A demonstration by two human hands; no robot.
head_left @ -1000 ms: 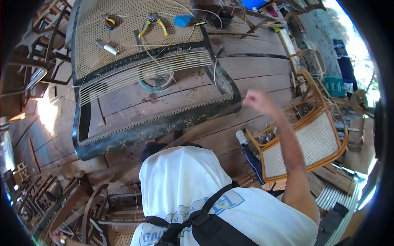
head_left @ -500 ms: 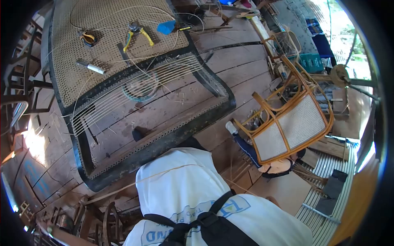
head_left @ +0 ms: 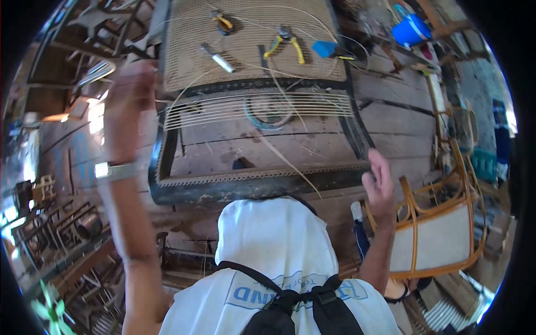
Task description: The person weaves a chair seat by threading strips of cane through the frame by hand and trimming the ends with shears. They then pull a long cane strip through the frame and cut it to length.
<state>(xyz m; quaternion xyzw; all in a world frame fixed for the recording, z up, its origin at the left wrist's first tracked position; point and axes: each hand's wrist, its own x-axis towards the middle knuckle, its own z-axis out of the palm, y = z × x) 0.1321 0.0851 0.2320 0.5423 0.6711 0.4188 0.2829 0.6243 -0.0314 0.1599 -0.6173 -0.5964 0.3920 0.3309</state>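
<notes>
A dark wooden frame (head_left: pixel 240 188) with a row of holes along its rail lies in front of my knees. Its far part carries a woven cane panel (head_left: pixel 184 56), and parallel cane strands (head_left: pixel 223 117) cross the gap nearer me. One loose cane strip (head_left: pixel 287 162) slants over the opening and front rail. My left hand (head_left: pixel 129 92), smeared by motion, is raised beside the frame's left side; its fingers are unclear. My right hand (head_left: pixel 379 181) hovers by the front right corner, fingers loosely bent and apart, nothing visible in it.
On the panel lie yellow-handled pliers (head_left: pixel 285 40), a small orange-and-black cutter (head_left: pixel 225 23), a white-handled tool (head_left: pixel 219 58) and a blue-ended tool (head_left: pixel 326 49). At right is a rattan chair (head_left: pixel 441 240) with a person partly behind it. Wooden chair frames (head_left: pixel 67 229) crowd the left.
My view has turned, so the frame now lies straighter ahead. Both hands have come up on either side of it. The strip across my lap now slants over the frame's opening.
</notes>
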